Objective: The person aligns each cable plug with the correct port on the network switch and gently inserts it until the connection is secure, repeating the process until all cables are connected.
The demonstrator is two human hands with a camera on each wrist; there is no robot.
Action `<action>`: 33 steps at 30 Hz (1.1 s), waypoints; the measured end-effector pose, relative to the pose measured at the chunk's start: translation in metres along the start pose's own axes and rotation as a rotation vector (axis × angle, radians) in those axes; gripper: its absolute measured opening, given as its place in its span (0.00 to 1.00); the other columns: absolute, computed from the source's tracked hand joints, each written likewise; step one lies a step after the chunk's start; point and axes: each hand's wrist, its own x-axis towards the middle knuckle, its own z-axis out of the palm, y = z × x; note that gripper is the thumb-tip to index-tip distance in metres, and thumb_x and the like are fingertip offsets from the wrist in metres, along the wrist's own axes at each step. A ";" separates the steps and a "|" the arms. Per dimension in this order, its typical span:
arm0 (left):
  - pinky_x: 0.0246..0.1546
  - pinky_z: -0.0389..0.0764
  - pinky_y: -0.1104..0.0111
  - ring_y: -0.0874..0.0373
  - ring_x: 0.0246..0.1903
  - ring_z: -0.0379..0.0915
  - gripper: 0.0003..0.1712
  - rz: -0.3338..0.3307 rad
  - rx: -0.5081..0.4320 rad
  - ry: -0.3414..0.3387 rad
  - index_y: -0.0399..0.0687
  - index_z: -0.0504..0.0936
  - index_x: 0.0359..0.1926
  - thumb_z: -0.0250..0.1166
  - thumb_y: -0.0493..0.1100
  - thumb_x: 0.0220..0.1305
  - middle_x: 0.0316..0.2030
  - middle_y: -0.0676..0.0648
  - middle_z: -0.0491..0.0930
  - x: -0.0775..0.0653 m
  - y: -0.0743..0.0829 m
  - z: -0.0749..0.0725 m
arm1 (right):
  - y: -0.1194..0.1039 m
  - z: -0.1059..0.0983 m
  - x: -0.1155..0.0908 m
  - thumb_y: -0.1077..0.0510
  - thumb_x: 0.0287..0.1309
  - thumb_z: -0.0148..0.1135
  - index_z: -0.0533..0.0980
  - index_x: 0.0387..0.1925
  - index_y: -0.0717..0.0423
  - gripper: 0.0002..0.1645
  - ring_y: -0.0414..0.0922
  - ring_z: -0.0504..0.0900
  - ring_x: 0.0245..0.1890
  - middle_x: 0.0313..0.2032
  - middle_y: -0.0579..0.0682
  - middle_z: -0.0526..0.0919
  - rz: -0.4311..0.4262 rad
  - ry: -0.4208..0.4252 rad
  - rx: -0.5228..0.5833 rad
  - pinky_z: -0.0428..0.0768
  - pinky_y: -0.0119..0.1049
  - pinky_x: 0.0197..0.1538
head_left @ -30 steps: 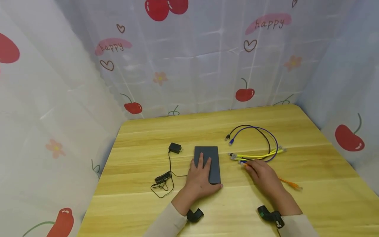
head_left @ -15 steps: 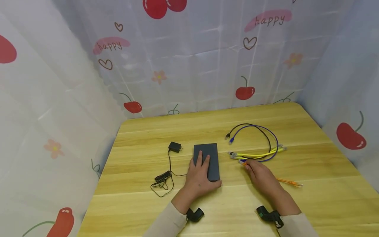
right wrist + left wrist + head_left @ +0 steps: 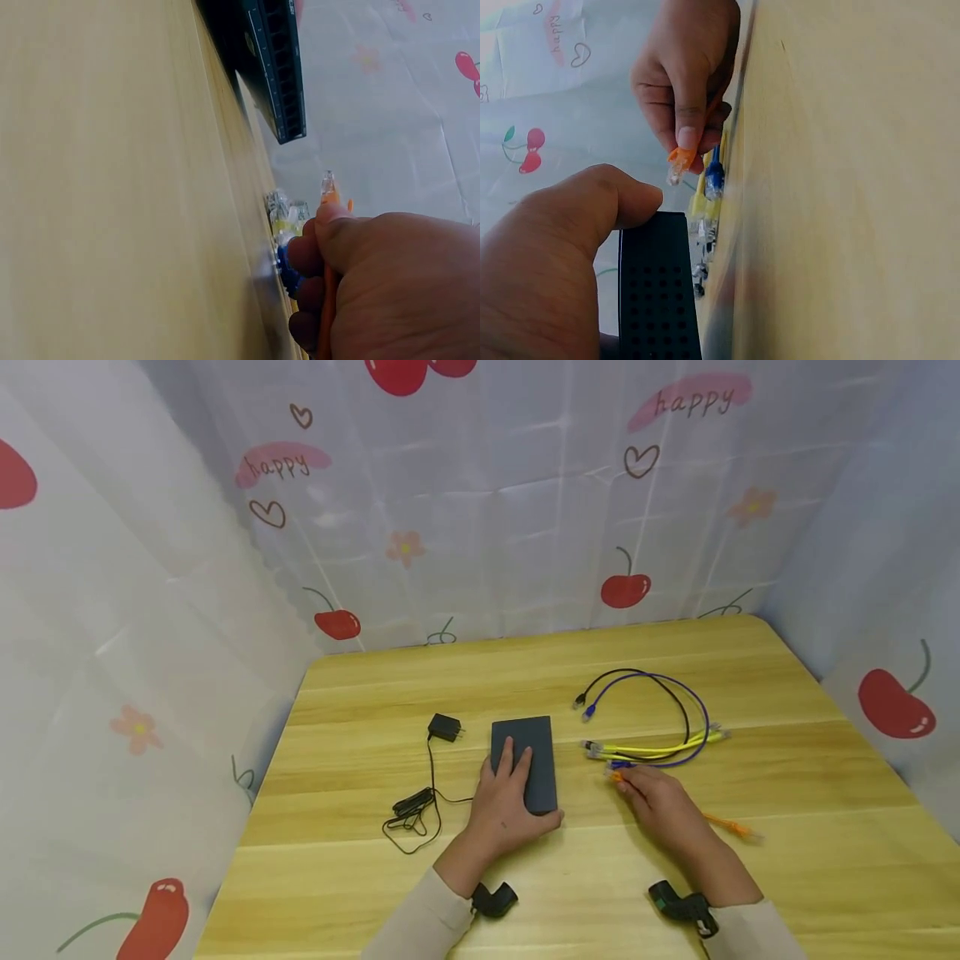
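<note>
A dark, flat network switch [image 3: 543, 777] is in the middle of the table. My left hand [image 3: 502, 814] grips it, fingers spread over the top and thumb at the near end; vent holes show on that end in the left wrist view. Its row of ports [image 3: 279, 67] faces my right hand [image 3: 667, 810]. Between thumb and fingers that hand pinches an orange Ethernet cable [image 3: 723, 823] just behind its clear plug [image 3: 328, 182]. The plug is apart from the ports. The cable's middle is hidden under the hand, and its far end sticks out to the right.
Yellow Ethernet cables [image 3: 652, 749], a blue one [image 3: 693, 695] and a black one [image 3: 604, 677] lie beyond my right hand. Left of the switch are a black power adapter [image 3: 444, 727] and its bundled cord [image 3: 412, 804], which runs towards the switch. Printed curtains surround the wooden table [image 3: 360, 693].
The switch has shifted slightly away and turned a little under my left hand. My right hand stays nearly in place, with the orange plug showing a bit more at its fingertips.
</note>
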 end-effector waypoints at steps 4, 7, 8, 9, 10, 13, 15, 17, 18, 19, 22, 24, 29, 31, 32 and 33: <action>0.63 0.64 0.39 0.27 0.72 0.44 0.61 0.004 -0.008 -0.003 0.59 0.52 0.79 0.62 0.77 0.51 0.80 0.45 0.39 0.000 0.000 -0.001 | -0.006 0.002 0.002 0.63 0.62 0.66 0.84 0.48 0.64 0.14 0.56 0.85 0.46 0.43 0.56 0.87 0.014 -0.019 -0.006 0.81 0.53 0.48; 0.63 0.64 0.39 0.27 0.73 0.44 0.61 0.004 -0.018 0.000 0.59 0.52 0.79 0.62 0.77 0.51 0.80 0.45 0.39 0.000 0.002 -0.003 | -0.012 0.004 0.004 0.62 0.62 0.66 0.84 0.47 0.62 0.13 0.53 0.86 0.44 0.42 0.54 0.87 0.008 -0.042 -0.002 0.81 0.51 0.47; 0.63 0.64 0.40 0.27 0.73 0.44 0.61 0.004 -0.020 0.002 0.58 0.52 0.79 0.63 0.76 0.51 0.80 0.45 0.39 0.000 0.002 -0.003 | -0.014 0.005 0.005 0.62 0.62 0.66 0.84 0.46 0.61 0.12 0.52 0.86 0.43 0.41 0.53 0.87 -0.001 -0.050 -0.001 0.82 0.50 0.46; 0.63 0.65 0.40 0.28 0.73 0.45 0.60 0.003 -0.021 0.004 0.59 0.52 0.79 0.63 0.76 0.51 0.80 0.45 0.39 0.000 0.002 -0.003 | -0.016 0.006 0.005 0.62 0.62 0.66 0.84 0.45 0.61 0.11 0.51 0.86 0.42 0.40 0.51 0.86 -0.012 -0.057 0.003 0.82 0.49 0.45; 0.63 0.65 0.40 0.28 0.73 0.45 0.61 0.001 -0.020 0.005 0.59 0.52 0.79 0.63 0.76 0.51 0.80 0.45 0.39 0.000 0.002 -0.003 | -0.017 0.007 0.006 0.62 0.62 0.66 0.84 0.44 0.60 0.10 0.49 0.85 0.41 0.39 0.50 0.86 -0.025 -0.063 0.006 0.82 0.48 0.44; 0.62 0.66 0.40 0.28 0.73 0.45 0.60 0.001 -0.018 0.007 0.59 0.53 0.79 0.63 0.76 0.51 0.80 0.45 0.40 0.000 0.002 -0.003 | -0.021 0.010 0.007 0.62 0.63 0.66 0.84 0.43 0.59 0.08 0.45 0.85 0.38 0.37 0.48 0.86 -0.055 -0.075 0.010 0.82 0.44 0.41; 0.62 0.66 0.40 0.28 0.73 0.45 0.60 -0.001 -0.017 0.003 0.59 0.52 0.79 0.63 0.76 0.51 0.80 0.45 0.40 -0.001 0.001 -0.003 | -0.024 0.011 0.007 0.62 0.63 0.66 0.84 0.42 0.58 0.07 0.42 0.83 0.37 0.37 0.46 0.85 -0.076 -0.079 0.015 0.81 0.41 0.40; 0.63 0.66 0.40 0.28 0.73 0.45 0.60 -0.001 -0.018 0.001 0.59 0.52 0.79 0.63 0.76 0.51 0.80 0.45 0.39 -0.001 0.001 -0.003 | -0.026 0.011 0.007 0.63 0.62 0.66 0.84 0.42 0.57 0.07 0.39 0.82 0.35 0.36 0.44 0.84 -0.099 -0.079 0.023 0.81 0.39 0.38; 0.63 0.66 0.40 0.28 0.73 0.45 0.60 -0.001 -0.017 -0.001 0.58 0.52 0.79 0.62 0.76 0.51 0.80 0.45 0.39 -0.001 0.001 -0.003 | -0.027 0.011 0.007 0.63 0.62 0.67 0.84 0.42 0.57 0.07 0.38 0.82 0.35 0.35 0.44 0.84 -0.115 -0.078 0.028 0.80 0.38 0.38; 0.63 0.66 0.40 0.28 0.72 0.45 0.60 -0.001 -0.017 0.000 0.58 0.52 0.79 0.63 0.76 0.51 0.80 0.45 0.39 -0.001 0.001 -0.003 | -0.028 0.012 0.007 0.63 0.61 0.67 0.84 0.42 0.56 0.08 0.38 0.81 0.35 0.35 0.43 0.84 -0.130 -0.080 0.036 0.80 0.38 0.38; 0.63 0.66 0.41 0.27 0.72 0.45 0.60 -0.002 -0.016 0.000 0.58 0.53 0.79 0.63 0.75 0.51 0.79 0.45 0.40 0.000 0.001 -0.003 | -0.034 0.012 0.007 0.64 0.60 0.68 0.84 0.43 0.56 0.09 0.36 0.81 0.35 0.36 0.41 0.83 -0.171 -0.083 0.049 0.80 0.37 0.39; 0.62 0.66 0.41 0.27 0.72 0.46 0.60 -0.003 -0.015 -0.001 0.58 0.53 0.79 0.63 0.75 0.51 0.79 0.45 0.40 0.000 0.001 -0.003 | -0.038 0.013 0.007 0.63 0.60 0.68 0.84 0.43 0.55 0.09 0.36 0.80 0.36 0.36 0.40 0.83 -0.192 -0.091 0.055 0.80 0.36 0.39; 0.62 0.66 0.41 0.27 0.72 0.46 0.61 0.002 -0.022 0.006 0.58 0.53 0.79 0.64 0.73 0.49 0.79 0.45 0.40 0.000 0.000 -0.003 | -0.045 0.016 0.007 0.61 0.62 0.67 0.84 0.43 0.52 0.08 0.34 0.79 0.36 0.36 0.38 0.82 -0.203 -0.122 0.036 0.80 0.34 0.40; 0.63 0.66 0.41 0.27 0.72 0.46 0.61 0.005 -0.024 0.008 0.57 0.53 0.79 0.64 0.73 0.49 0.79 0.45 0.40 0.001 0.001 -0.003 | -0.047 0.016 0.007 0.60 0.63 0.67 0.84 0.43 0.51 0.08 0.33 0.78 0.37 0.36 0.37 0.81 -0.198 -0.132 0.026 0.80 0.34 0.40; 0.63 0.66 0.41 0.27 0.72 0.46 0.60 0.005 -0.022 0.009 0.57 0.53 0.79 0.64 0.73 0.49 0.79 0.45 0.40 0.001 0.001 -0.003 | -0.047 0.017 0.007 0.60 0.63 0.66 0.84 0.43 0.51 0.08 0.33 0.78 0.37 0.36 0.37 0.81 -0.198 -0.136 0.023 0.80 0.34 0.40; 0.63 0.66 0.41 0.27 0.72 0.46 0.60 0.005 -0.020 0.008 0.57 0.53 0.79 0.64 0.73 0.49 0.79 0.45 0.40 0.001 0.001 -0.003 | -0.047 0.017 0.007 0.60 0.63 0.67 0.84 0.43 0.51 0.08 0.33 0.78 0.37 0.36 0.37 0.81 -0.199 -0.140 0.023 0.80 0.33 0.40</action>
